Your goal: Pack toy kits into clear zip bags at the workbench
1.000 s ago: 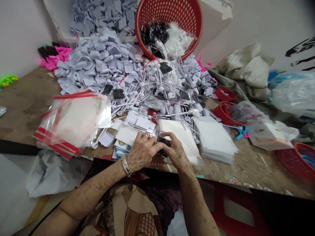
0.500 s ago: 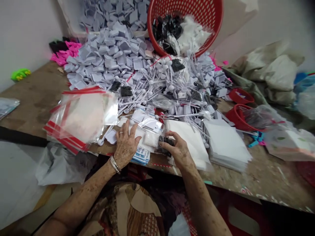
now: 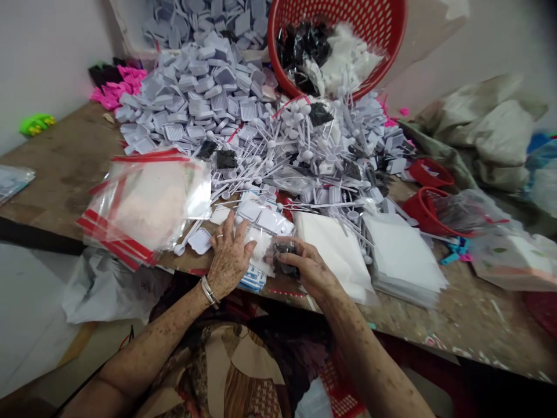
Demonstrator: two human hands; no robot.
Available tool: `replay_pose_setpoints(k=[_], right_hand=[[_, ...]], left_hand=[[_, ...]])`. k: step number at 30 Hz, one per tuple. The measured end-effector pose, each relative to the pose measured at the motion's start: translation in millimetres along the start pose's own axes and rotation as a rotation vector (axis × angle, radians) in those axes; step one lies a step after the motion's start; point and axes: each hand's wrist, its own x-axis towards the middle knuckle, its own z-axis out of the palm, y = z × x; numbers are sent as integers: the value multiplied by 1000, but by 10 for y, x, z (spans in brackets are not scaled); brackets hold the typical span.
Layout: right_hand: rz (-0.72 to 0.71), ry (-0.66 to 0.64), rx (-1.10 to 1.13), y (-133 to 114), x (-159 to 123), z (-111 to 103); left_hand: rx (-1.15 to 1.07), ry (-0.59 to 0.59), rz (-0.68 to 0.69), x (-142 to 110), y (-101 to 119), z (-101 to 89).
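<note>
My left hand [image 3: 230,258] lies with fingers spread over white pieces at the table's front edge, its thumb beside a small clear packet of white stuff [image 3: 260,242]. In my right hand [image 3: 314,268], thumb and fingers close around a small clear packet of black stuff [image 3: 285,261], right against the white packet. Just beyond the hands are flat white plastic pieces [image 3: 272,220] under clear film. Blue-and-white printed sachets [image 3: 253,280] stick out below my left hand. A ribbed white plastic tray [image 3: 200,240] lies left of it.
Clear bags with red edges [image 3: 148,197] are stacked at left. White sheets [image 3: 333,255] and another white stack [image 3: 402,255] lie at right. Behind rises a heap of white trays [image 3: 195,87] and small spoons, with a tipped red basket [image 3: 395,35]. Small red baskets [image 3: 418,212] stand right.
My right hand has brought the black packet leftward, closer to the white packet and my left hand. The left hand stays in nearly the same place, fingers still spread.
</note>
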Motion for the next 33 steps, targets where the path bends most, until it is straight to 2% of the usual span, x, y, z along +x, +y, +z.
replay_pose_setpoints(k=[4, 6, 8, 12, 15, 17, 19, 22, 24, 26, 28, 33], right_hand=[[95, -94, 37, -10, -8, 28], [89, -113, 23, -7, -8, 25], [20, -111, -58, -2, -12, 7], [-208, 32, -446, -14, -78, -75], [-286, 152, -600, -22, -168, -166], [-306, 211, -578, -15, -220, -233], [-324, 306, -463, -7, -259, -304], [-348, 434, -214, -27, -322, -418], [-323, 405, -190, -68, -388, -500], [-286, 330, -286, -116, -475, -578], [-271, 314, -376, -150, -565, -639], [-287, 449, -339, -102, -656, -663]], left_hand=[[36, 2, 19, -14, 13, 14], [61, -1, 28, -16, 27, 11], [98, -2, 31, -14, 44, 10], [154, 6, 15, -13, 69, 25], [182, 44, 34, -29, 82, 24], [193, 94, 103, -42, 102, 0], [174, 91, 265, -39, 137, -40], [108, -40, 586, 23, 218, -97], [91, -138, 732, 105, 286, -124], [97, -214, 797, 204, 359, -146], [107, -263, 827, 294, 429, -170], [148, -281, 866, 375, 526, -250]])
